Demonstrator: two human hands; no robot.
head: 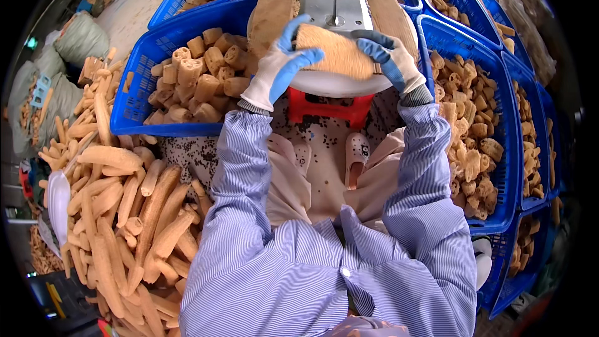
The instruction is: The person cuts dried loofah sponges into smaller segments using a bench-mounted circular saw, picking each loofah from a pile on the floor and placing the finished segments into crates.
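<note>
A thick piece of dried loofah (334, 51), slightly blurred, is held between my hands just in front of the metal plate of a saw (311, 9). My left hand (276, 68), in a white glove with blue coating, grips its left end with the thumb on the near side. The right end is in my gloved right hand (393, 61), fingers over the top edge. The narrow upright blade (335, 7) rises through the plate behind the piece. Wooden boards (271, 14) flank the plate above a round white basin (323, 79).
A blue crate (121, 107) of cut loofah pieces stands at left. Another blue crate (507, 159) at right holds short offcuts. More crates line the back and right. Long whole loofahs (117, 215) are heaped at lower left. A red stool (330, 105) stands under the basin; dark seeds litter the floor.
</note>
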